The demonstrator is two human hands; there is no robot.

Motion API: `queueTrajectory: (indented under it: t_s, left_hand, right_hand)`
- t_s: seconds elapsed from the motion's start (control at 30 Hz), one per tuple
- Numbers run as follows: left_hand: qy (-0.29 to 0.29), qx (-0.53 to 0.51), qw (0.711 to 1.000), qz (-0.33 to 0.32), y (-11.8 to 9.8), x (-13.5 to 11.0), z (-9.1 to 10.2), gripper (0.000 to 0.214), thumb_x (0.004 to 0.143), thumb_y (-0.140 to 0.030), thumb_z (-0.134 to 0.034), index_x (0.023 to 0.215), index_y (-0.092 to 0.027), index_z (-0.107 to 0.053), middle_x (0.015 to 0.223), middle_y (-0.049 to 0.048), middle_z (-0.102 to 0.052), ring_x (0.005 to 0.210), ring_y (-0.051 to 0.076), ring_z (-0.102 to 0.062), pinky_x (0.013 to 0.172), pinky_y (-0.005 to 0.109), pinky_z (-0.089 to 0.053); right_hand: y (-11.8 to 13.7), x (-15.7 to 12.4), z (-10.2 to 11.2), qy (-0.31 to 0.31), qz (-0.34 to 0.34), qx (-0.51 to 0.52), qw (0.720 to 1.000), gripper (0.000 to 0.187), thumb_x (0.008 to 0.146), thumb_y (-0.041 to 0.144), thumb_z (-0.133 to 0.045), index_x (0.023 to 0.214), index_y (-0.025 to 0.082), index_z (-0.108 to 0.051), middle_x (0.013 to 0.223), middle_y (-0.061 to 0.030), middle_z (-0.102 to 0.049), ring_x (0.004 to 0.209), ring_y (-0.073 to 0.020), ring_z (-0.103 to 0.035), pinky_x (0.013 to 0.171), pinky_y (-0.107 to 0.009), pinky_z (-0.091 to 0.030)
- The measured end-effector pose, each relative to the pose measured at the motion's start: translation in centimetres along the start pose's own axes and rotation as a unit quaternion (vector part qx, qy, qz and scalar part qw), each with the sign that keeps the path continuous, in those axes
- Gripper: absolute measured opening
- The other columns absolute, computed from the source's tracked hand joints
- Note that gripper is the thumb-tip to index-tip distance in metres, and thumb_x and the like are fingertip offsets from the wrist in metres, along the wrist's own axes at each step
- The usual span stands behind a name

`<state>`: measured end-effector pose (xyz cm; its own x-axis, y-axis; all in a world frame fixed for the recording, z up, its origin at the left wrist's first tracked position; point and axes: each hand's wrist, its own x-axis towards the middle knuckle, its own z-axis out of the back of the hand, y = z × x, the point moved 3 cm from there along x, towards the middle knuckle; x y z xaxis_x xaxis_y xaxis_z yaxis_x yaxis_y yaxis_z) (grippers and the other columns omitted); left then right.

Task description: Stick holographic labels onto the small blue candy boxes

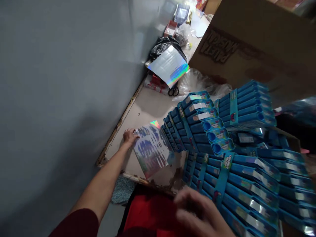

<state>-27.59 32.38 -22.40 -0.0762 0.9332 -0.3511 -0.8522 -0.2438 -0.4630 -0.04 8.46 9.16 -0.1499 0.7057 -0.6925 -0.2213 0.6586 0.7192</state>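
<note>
A shiny holographic sheet of stickers (150,148), with several cut shapes and gaps, lies on the worn pale table. My left hand (130,136) is closed at its left edge, thumb and fingers on the sheet. Blurred in the foreground, my right hand (199,210) has its thumb and fingers apart, and no object shows between them. It is nearest to a stack of blue boxes (237,184). Another fanned stack of blue boxes (190,128) stands just right of the sheet; some of its end tabs carry shiny stickers, others show a round blue opening.
A second holographic sheet (170,65) rests on a black plastic bag (164,46) near black-handled scissors (173,90). A large cardboard box (251,42) rises behind more blue boxes (247,105). The grey wall (61,72) borders the table (148,105) on the left.
</note>
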Motion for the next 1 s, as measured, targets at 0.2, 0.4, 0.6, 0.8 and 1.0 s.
queueTrajectory:
  t_s: [0.2,0.4,0.6,0.8,1.0]
  left_hand:
    - [-0.002,-0.064,0.998,0.000,1.2,-1.3,1.0,0.031,0.077,-0.033,-0.077,0.105,-0.020,-0.076,0.106,0.0073,-0.078,0.095,0.023,-0.070,0.083,0.030,-0.051]
    - [-0.015,-0.147,0.989,-0.006,2.7,-2.8,2.2,0.029,0.086,-0.033,-0.065,0.108,-0.022,-0.079,0.109,0.0067,-0.080,0.097,0.021,-0.073,0.087,0.028,-0.053]
    - [-0.005,-0.198,0.980,-0.006,4.2,-3.8,2.7,0.028,0.086,-0.036,-0.060,0.098,-0.019,-0.079,0.096,0.0068,-0.080,0.085,0.021,-0.071,0.078,0.028,-0.053]
    - [0.010,-0.270,0.963,0.013,5.7,-4.7,3.4,0.033,0.080,-0.044,-0.061,0.089,-0.016,-0.076,0.087,0.0073,-0.077,0.080,0.021,-0.068,0.074,0.028,-0.050]
    - [0.017,-0.298,0.954,0.026,6.8,-5.5,4.0,0.037,0.077,-0.047,-0.059,0.088,-0.015,-0.075,0.082,0.0056,-0.075,0.074,0.019,-0.065,0.068,0.027,-0.049]
  right_hand:
    - [-5.1,17.6,-5.0,-0.168,0.180,-0.109,0.963,0.019,0.094,0.025,-0.056,0.103,0.019,-0.072,0.098,-0.0064,-0.075,0.090,-0.0222,-0.069,0.082,-0.032,-0.051]
    - [-1.8,28.9,-8.5,-0.166,0.308,-0.394,0.850,0.038,0.098,0.015,-0.049,0.134,0.016,-0.065,0.129,-0.0131,-0.068,0.116,-0.0277,-0.056,0.102,-0.037,-0.044]
    - [-1.1,33.6,-10.5,-0.093,0.329,-0.544,0.766,0.047,0.105,0.020,-0.038,0.150,0.018,-0.050,0.151,-0.0122,-0.055,0.123,-0.0320,-0.046,0.096,-0.043,-0.041]
    - [-2.6,34.2,-12.1,-0.026,0.345,-0.575,0.741,0.052,0.106,0.020,-0.030,0.156,0.018,-0.041,0.162,-0.0147,-0.043,0.131,-0.0329,-0.044,0.102,-0.046,-0.036]
    - [-5.2,32.4,-12.3,0.007,0.375,-0.557,0.741,0.059,0.102,0.009,-0.033,0.160,0.020,-0.037,0.166,-0.0093,-0.038,0.145,-0.0306,-0.034,0.113,-0.044,-0.027]
